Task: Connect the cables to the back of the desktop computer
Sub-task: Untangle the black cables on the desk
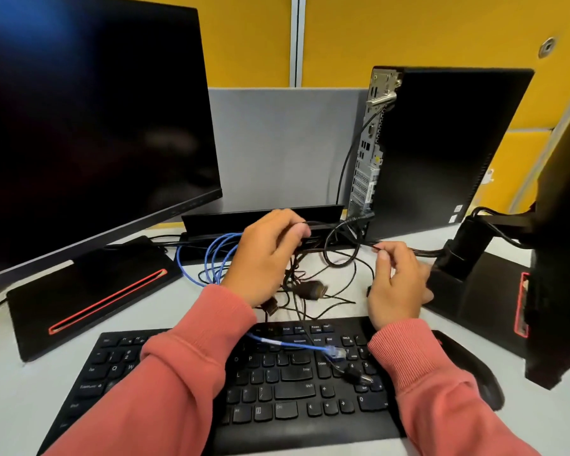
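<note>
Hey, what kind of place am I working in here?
Most likely an office cubicle: a desk with two monitors, a keyboard and a small desktop computer, closed in by yellow and grey partition panels.

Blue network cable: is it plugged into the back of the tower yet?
Not plugged in. The blue network cable's clear plug lies loose on the keyboard, away from the tower's rear panel.

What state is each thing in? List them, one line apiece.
Left monitor: screen dark.
Desktop computer: upright, one black cable at its back panel.
Blue network cable: unplugged, plug lying on the keyboard.
Black cables: tangled, loose on the desk.
Left hand: holding black cables.
Right hand: pinching a black cable.
</note>
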### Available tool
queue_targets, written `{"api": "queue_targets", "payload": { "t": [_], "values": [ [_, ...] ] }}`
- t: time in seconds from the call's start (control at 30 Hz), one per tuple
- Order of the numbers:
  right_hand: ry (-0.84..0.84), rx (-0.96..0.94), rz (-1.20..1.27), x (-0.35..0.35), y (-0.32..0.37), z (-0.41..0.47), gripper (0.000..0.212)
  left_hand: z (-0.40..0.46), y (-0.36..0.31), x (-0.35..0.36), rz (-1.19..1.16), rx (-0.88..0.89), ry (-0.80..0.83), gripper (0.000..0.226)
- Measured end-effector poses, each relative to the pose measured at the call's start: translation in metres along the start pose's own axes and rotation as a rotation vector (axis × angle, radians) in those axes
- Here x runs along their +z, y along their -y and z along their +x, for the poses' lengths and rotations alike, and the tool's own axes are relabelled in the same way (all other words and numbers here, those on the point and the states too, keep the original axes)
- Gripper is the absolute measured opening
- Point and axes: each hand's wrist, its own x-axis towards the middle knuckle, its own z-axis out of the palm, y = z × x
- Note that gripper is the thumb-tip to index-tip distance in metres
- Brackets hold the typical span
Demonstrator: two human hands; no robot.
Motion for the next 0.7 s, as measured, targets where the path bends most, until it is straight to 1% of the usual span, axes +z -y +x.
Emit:
{"api": "queue_targets", "payload": {
  "t": [0.17, 0.23, 0.33, 0.4, 0.47, 0.5, 0.53, 0.63, 0.67, 0.7],
  "values": [
    [0.044, -0.02, -0.03, 0.001, 0.0, -0.001, 0.019, -0.006, 0.023, -0.002, -0.411, -0.339, 0.108, 0.029],
    [0.039, 0.002, -0.043, 0.002, -0.001, 0.0, 0.019, -0.007, 0.027, -0.005, -0.493, -0.412, 0.149, 0.03],
    [0.05, 0.04, -0.069, 0.003, -0.003, 0.002, 0.019, -0.008, 0.023, -0.01, -0.524, -0.42, 0.191, 0.029],
    [0.065, 0.063, -0.073, 0.003, -0.002, 0.002, 0.02, -0.007, 0.017, -0.011, -0.444, -0.386, 0.214, 0.031],
    [0.084, 0.044, -0.089, 0.003, -0.001, 0.001, 0.021, -0.007, 0.014, -0.01, -0.368, -0.348, 0.205, 0.031],
    [0.095, 0.015, -0.096, 0.002, 0.0, 0.0, 0.025, -0.008, 0.013, -0.008, -0.358, -0.342, 0.187, 0.03],
    [0.107, -0.021, -0.095, 0.0, 0.002, -0.002, 0.034, -0.008, 0.012, -0.007, -0.352, -0.337, 0.169, 0.03],
    [0.163, -0.144, -0.036, -0.008, 0.015, -0.007, 0.069, -0.007, 0.012, -0.002, -0.293, -0.302, 0.137, 0.027],
    [0.187, -0.198, -0.002, -0.01, 0.019, -0.009, 0.075, -0.007, 0.013, 0.0, -0.261, -0.286, 0.129, 0.025],
    [0.217, -0.259, 0.034, -0.011, 0.023, -0.01, 0.075, -0.006, 0.013, 0.001, -0.235, -0.275, 0.121, 0.024]
  ]
}}
